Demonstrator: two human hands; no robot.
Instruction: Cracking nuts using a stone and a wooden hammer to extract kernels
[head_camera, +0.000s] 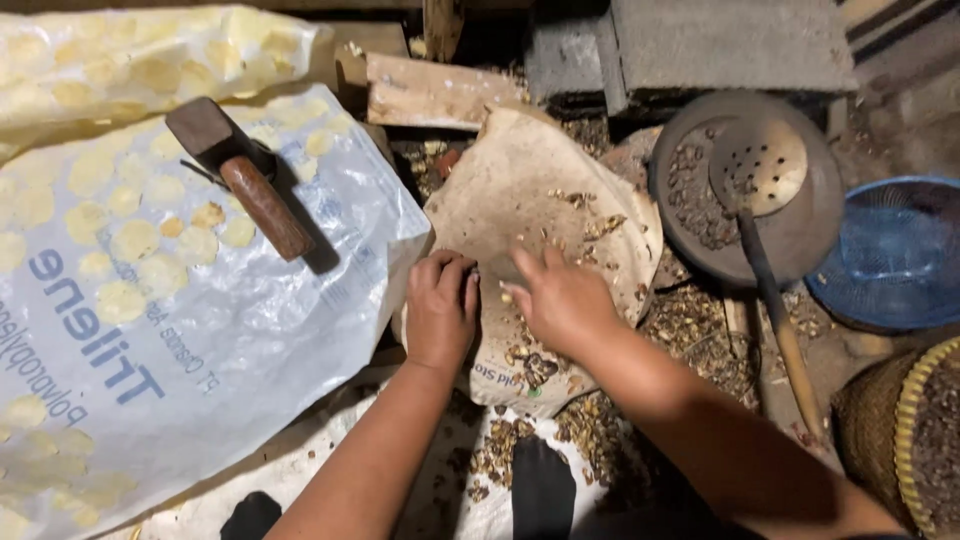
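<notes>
The left hand (440, 310) curls its fingers down on the near-left edge of the worn, tan sack sheet (530, 190); whether it grips anything cannot be told. Beside it the right hand (560, 300) lies spread, holding nothing, among brown shell fragments (580, 225). Light fingertip sweeps would keep the fragments on the sheet. The sheet's long axis runs away from the hands, toward the upper right. Left of them lies a wooden-handled mallet (245, 175); far right, a perforated metal ladle (760, 170).

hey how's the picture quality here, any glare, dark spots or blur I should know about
Head view: bright light washes out the white plastic sack, with glare on its folds; the mallet casts a hard shadow on it. The right edge by the blue basket and the bottom by the forearms are dim. Left hand and right hand look slightly soft.
</notes>
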